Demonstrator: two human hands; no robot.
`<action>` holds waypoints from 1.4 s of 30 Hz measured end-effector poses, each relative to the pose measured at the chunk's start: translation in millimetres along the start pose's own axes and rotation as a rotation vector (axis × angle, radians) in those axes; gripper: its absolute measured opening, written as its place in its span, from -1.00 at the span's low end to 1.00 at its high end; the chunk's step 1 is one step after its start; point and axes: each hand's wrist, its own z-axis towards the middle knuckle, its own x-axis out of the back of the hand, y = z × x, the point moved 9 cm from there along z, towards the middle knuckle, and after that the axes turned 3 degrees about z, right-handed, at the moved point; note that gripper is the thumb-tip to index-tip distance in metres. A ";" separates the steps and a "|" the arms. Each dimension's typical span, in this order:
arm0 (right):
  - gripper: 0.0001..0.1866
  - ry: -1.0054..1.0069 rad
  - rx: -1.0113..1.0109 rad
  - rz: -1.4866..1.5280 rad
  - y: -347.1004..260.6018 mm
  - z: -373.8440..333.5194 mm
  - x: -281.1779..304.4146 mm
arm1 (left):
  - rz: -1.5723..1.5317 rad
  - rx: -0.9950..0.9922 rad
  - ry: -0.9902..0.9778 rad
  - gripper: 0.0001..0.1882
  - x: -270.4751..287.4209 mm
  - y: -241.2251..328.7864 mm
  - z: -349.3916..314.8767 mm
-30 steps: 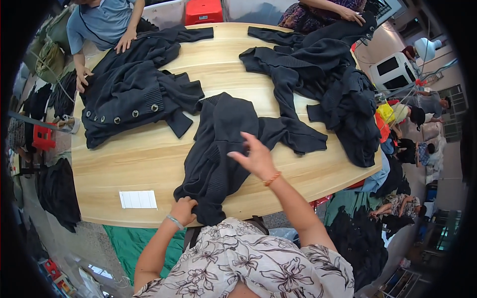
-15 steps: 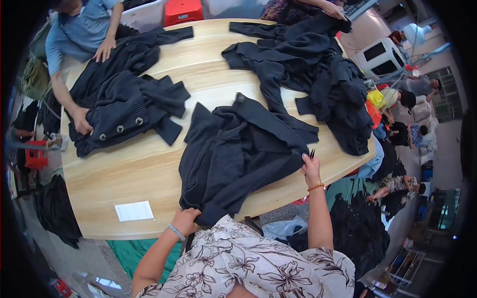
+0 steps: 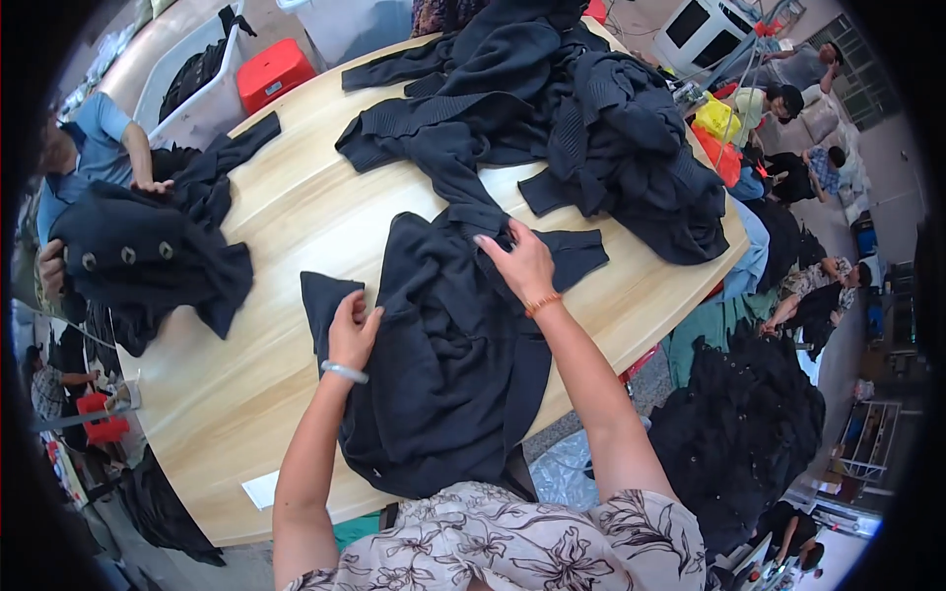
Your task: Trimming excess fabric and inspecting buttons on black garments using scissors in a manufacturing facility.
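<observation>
A dark navy knit cardigan (image 3: 443,355) lies rumpled on the table in front of me, its lower edge against my shirt. My left hand (image 3: 352,335), with a pale bracelet at the wrist, is over its left side near one sleeve; thumb and fingers are apart. At the cardigan's upper part, my right hand (image 3: 522,264), wearing a beaded bracelet, has thumb and fingers around a bunch of the dark knit. The black pointed tool seen earlier in that hand cannot be made out now.
More dark knitwear (image 3: 631,148) is heaped at the far right of the wooden table (image 3: 222,414). Across at the left, a person in blue handles a buttoned dark cardigan (image 3: 128,251). A white paper (image 3: 261,490) lies by the near edge. A red stool (image 3: 274,77) stands beyond.
Both hands have moved up from the cardigan's near edges to its upper part, and its cloth has shifted. My view has turned. The co-worker's cardigan is lifted and drawn toward them.
</observation>
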 end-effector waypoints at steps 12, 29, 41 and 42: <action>-0.78 0.046 0.395 0.188 -22.8 21.7 78.1 | -0.101 -0.198 0.370 -0.78 60.3 69.3 27.3; -0.70 -0.221 0.188 -0.037 88.4 -147.1 107.2 | 0.314 -0.145 0.139 -0.82 68.7 15.4 -195.4; -0.74 0.111 0.288 0.062 63.0 -167.2 169.5 | 0.666 -0.414 -0.162 -0.53 26.4 19.4 -132.0; -0.75 0.138 0.278 0.117 69.1 -168.6 173.8 | 0.704 -0.429 -0.206 -0.54 22.4 17.3 -134.8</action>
